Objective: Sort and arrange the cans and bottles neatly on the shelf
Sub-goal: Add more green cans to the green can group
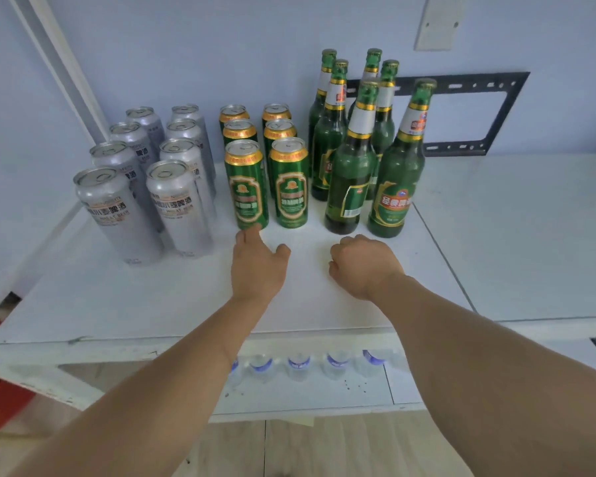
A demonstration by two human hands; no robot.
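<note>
Soft, even, bluish daylight, faint shadows, slight overall blur, wide-angle bending at edges.

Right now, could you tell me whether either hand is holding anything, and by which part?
Nothing is held. The left hand reaches toward the front green can; the right hand is curled, empty.

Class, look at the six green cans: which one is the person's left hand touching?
The front can of the left green column. The fingertips of the left hand meet its base; the other front green can beside it stands untouched.

On the shelf (496,235), cans (193,173) stand left of bottles (358,149)
</note>
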